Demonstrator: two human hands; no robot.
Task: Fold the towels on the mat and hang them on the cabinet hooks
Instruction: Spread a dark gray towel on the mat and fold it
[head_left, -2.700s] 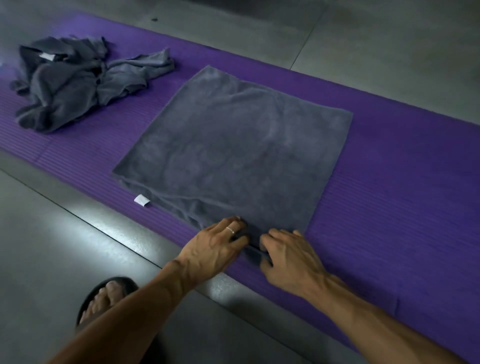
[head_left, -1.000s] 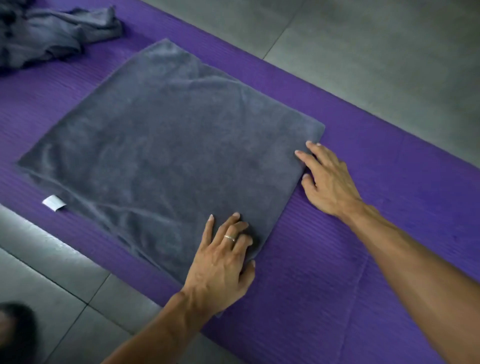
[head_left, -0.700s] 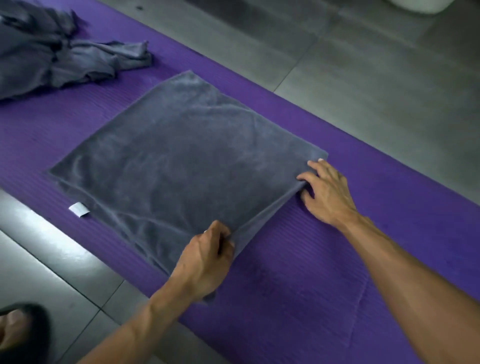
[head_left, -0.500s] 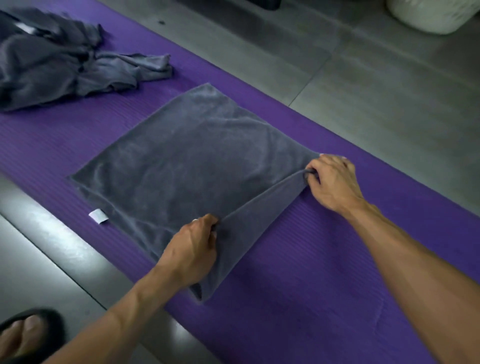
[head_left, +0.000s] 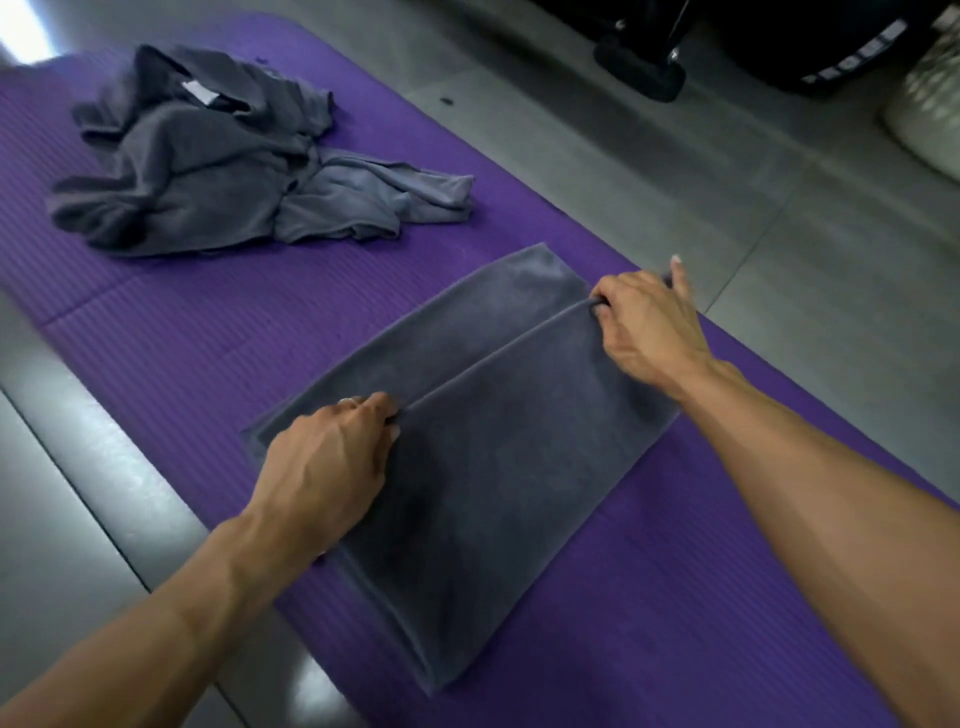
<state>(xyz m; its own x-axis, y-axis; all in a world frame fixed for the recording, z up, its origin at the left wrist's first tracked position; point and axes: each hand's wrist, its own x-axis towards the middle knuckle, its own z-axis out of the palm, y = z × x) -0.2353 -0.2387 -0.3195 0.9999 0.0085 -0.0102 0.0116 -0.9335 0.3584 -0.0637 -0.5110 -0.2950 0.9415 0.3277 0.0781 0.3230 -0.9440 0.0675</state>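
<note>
Grey towel (head_left: 483, 467), lying flat on a purple mat (head_left: 649, 623) on the floor, is partway through a fold. Its near half is doubled over itself, and the carried edge runs as a raised ridge across the cloth from one hand to the other.

The left hand (head_left: 332, 462) is at the ridge's left end, fingers curled and pinching the edge; a ring shows on one finger. The right hand (head_left: 644, 322) is at the ridge's far end, near the towel's far corner, fingers curled round the cloth there, with one finger sticking out straight. Holding both ends of the same edge keeps it taut and straight, which seems meant to let the top layer land square on the layer beneath rather than bunching.

A strip of the lower layer shows beyond the ridge, so the edges are not yet matched up. The fold looks unfinished, and hanging has not begun; no cabinet or hooks are in view.

Beyond the towel, farther along the mat, sits a crumpled heap of grey towels (head_left: 208, 171), apparently waiting their turn. Past the towel's far side is grey tiled floor (head_left: 831, 249), with dark, indistinct objects at its far edge.
</note>
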